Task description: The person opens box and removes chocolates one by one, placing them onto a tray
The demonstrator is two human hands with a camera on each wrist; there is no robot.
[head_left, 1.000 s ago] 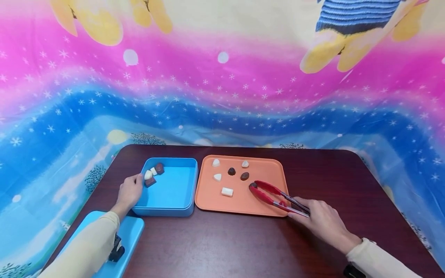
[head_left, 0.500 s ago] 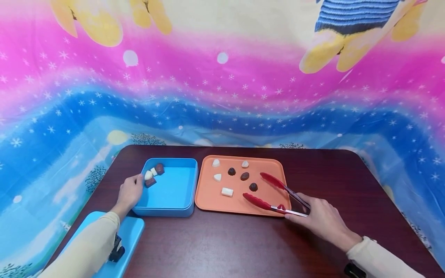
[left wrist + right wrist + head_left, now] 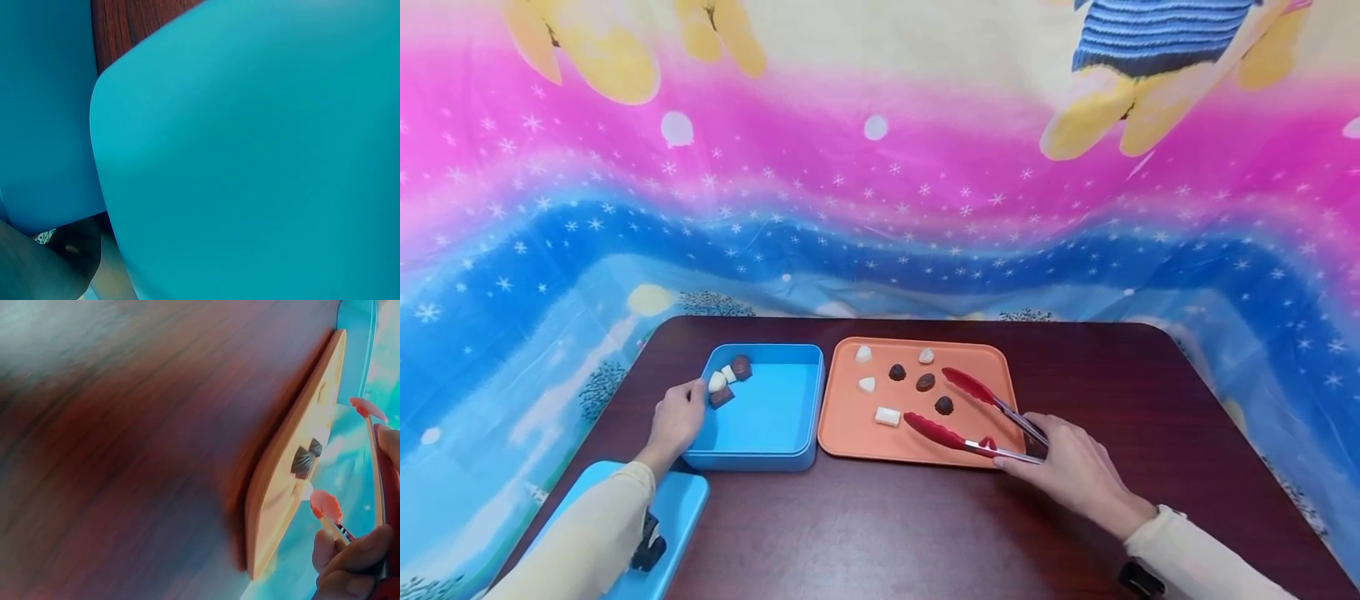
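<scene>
My left hand grips the left rim of a light blue box. Two brown and two white chocolates sit clustered at the box's left side. In my right hand is a pair of metal tongs with red tips, spread apart over an orange tray. Nothing is pinched between the tips. A dark ridged chocolate lies between them in the head view, and a white rectangular piece is just left of the nearer tip. The right wrist view shows fingers around the tongs.
Farther back on the tray are two more dark chocolates and several small white ones. A light blue lid lies front left, beneath the left forearm. All of it stands on a dark brown table, with a printed cloth behind.
The tongs first closed about the dark ridged chocolate, then spread and left it on the tray. They have since shifted left, toward the white rectangular piece. My left hand stays on the box.
</scene>
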